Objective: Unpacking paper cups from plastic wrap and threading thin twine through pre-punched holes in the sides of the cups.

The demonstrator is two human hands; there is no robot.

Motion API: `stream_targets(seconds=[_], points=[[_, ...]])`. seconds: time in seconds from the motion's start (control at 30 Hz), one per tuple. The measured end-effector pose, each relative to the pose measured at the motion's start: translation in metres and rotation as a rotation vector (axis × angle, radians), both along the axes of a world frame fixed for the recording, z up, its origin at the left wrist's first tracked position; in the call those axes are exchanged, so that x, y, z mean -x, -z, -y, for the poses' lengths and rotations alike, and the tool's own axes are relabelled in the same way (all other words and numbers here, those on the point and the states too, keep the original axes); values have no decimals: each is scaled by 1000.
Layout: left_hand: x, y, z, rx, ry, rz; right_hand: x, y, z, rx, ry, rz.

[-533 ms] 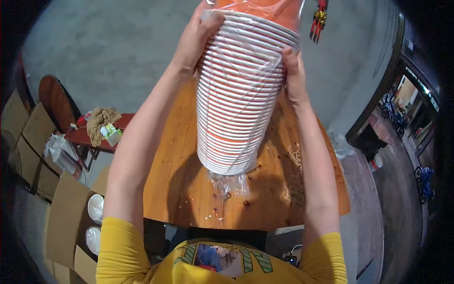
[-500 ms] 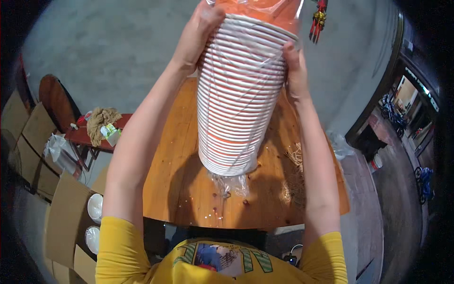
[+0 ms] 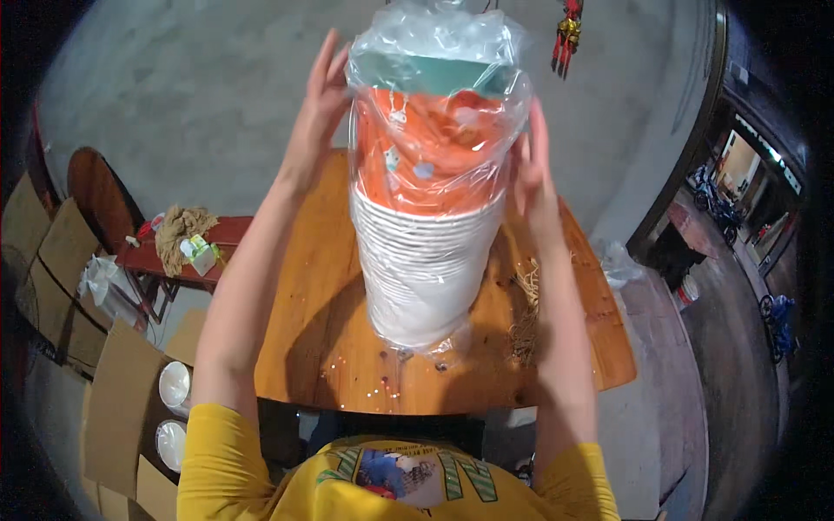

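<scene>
A tall stack of nested paper buckets (image 3: 426, 260) stands upright on the wooden table (image 3: 304, 365), wrapped in a clear plastic bag (image 3: 434, 39). Orange printed walls with a green band show at the top; below them come many white rims. My left hand (image 3: 321, 100) is beside the bag's upper left side, fingers stretched out and apart. On the other side, my right hand (image 3: 532, 169) is open, its fingers pointing up along the bag. Whether its fingertips touch the plastic, I cannot tell.
Fibrous twine (image 3: 525, 321) lies on the table's right part, and small bright specks dot its near edge. To the left is a red bench (image 3: 187, 252) with a brown cloth (image 3: 185, 234). An open cardboard box (image 3: 122, 399) at lower left holds wrapped white buckets (image 3: 175, 384).
The bagged stack has come down and back toward upright, so its orange and green upper part now shows. Both hands have let go of its sides and opened.
</scene>
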State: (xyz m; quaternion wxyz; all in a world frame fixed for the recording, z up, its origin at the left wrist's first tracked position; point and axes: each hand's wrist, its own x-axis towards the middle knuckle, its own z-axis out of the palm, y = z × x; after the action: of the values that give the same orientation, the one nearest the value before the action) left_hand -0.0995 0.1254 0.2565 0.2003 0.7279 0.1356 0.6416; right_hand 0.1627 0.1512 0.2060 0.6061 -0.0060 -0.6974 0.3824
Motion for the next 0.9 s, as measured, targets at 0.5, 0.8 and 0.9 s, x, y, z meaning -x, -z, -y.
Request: stream_targets(seconds=[0.5,0.8,0.9], points=[[-15,87,-5,266,-54,76,12,74,-7,257,203,100],[-9,-65,-23,18,-254,-15,36,-99,-1,-117,369,38],[-63,-112,31,-60,-170,-63,46,-149,16,-281,368,48]])
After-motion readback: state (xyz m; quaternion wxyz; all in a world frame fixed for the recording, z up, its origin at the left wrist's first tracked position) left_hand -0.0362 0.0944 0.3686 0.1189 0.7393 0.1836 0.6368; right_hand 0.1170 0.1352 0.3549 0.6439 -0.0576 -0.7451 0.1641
